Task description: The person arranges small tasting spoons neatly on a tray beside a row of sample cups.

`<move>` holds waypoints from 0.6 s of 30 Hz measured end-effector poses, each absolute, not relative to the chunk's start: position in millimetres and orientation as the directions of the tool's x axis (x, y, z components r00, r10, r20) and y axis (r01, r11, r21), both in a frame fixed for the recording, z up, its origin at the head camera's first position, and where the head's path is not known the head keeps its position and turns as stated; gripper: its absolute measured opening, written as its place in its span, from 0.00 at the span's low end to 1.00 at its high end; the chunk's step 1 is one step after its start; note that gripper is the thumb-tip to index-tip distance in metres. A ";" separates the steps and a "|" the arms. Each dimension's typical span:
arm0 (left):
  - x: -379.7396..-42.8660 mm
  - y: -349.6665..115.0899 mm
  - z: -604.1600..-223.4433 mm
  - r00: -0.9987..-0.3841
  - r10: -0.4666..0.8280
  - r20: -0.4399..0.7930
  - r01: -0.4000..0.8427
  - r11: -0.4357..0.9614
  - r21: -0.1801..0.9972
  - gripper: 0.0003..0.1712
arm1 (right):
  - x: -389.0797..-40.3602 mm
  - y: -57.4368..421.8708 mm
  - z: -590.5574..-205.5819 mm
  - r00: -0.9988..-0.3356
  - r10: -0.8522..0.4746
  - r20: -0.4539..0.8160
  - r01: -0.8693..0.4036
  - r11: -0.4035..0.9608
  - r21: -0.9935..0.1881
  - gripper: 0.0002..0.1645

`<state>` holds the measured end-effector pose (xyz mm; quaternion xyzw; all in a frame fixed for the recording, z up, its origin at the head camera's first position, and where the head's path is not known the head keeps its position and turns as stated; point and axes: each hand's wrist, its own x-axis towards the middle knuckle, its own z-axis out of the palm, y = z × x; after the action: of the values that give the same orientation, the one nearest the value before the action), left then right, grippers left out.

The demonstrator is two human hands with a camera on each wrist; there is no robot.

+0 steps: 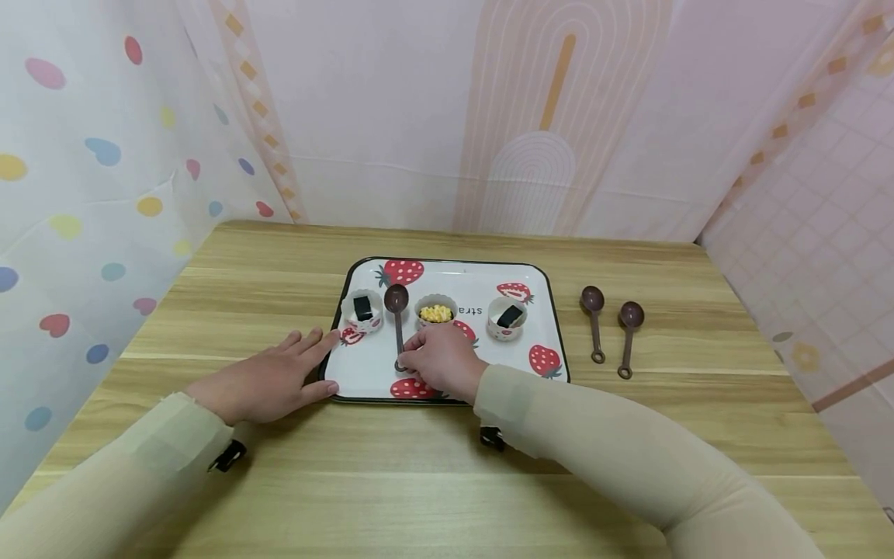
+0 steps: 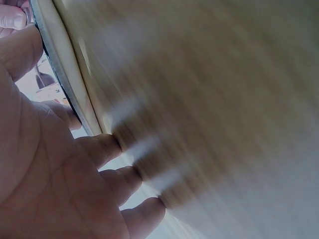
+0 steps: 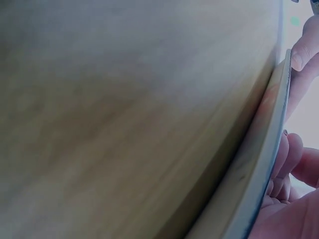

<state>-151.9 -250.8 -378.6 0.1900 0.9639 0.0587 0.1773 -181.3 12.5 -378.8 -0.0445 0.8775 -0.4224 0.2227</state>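
A dark brown long-handled spoon (image 1: 397,314) lies lengthwise on the white strawberry-print tray (image 1: 482,276), its bowl toward the back. At the near end of its handle, the thumb and fingers of my right hand (image 1: 450,361) pinch it. My left hand (image 1: 275,380), fingers spread and fairly straight, rests at the tray's left edge; in the left wrist view the thumb and index finger of that hand (image 2: 45,154) reach the rim. To the spoon's left is a paper cup (image 1: 365,324) with a black-wrapped white piece. Right of it, a second cup (image 1: 436,301) holds yellow bits.
A third paper cup (image 1: 504,334) with a black-wrapped piece stands on the tray's right half. Two more brown spoons, one farther left (image 1: 593,307) and one nearer (image 1: 630,326), lie on the wooden table (image 1: 698,419) right of the tray. Patterned curtains (image 1: 377,116) hang behind.
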 end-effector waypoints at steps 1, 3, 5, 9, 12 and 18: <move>-151.8 -251.1 -378.5 -0.865 0.387 -0.320 0.346 0.921 0.179 0.54 | -181.7 12.0 -379.2 -0.896 -0.265 -0.355 0.112 0.639 -0.761 0.09; -151.7 -251.3 -378.7 -0.865 0.387 -0.320 0.346 0.921 0.178 0.54 | -182.5 10.8 -379.9 -0.895 -0.261 -0.362 0.122 0.637 -0.761 0.09; -151.4 -251.6 -378.7 -0.865 0.389 -0.316 0.349 0.920 0.177 0.54 | -183.2 9.8 -380.3 -0.893 -0.255 -0.370 0.133 0.636 -0.760 0.08; -150.5 -251.3 -378.6 -0.867 0.389 -0.311 0.346 0.919 0.187 0.53 | -184.0 8.7 -380.5 -0.891 -0.241 -0.383 0.149 0.642 -0.752 0.08; -149.8 -250.9 -378.5 -0.868 0.390 -0.308 0.344 0.919 0.195 0.51 | -184.2 8.4 -380.3 -0.892 -0.238 -0.386 0.149 0.651 -0.745 0.08; -149.3 -251.2 -378.4 -0.867 0.391 -0.307 0.346 0.918 0.194 0.51 | -183.7 7.4 -379.9 -0.889 -0.241 -0.390 0.137 0.672 -0.728 0.08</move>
<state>-149.3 -251.2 -378.4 0.1911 0.9640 0.0666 0.1725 -183.7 7.4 -379.9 -0.0295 0.8838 -0.4039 0.2342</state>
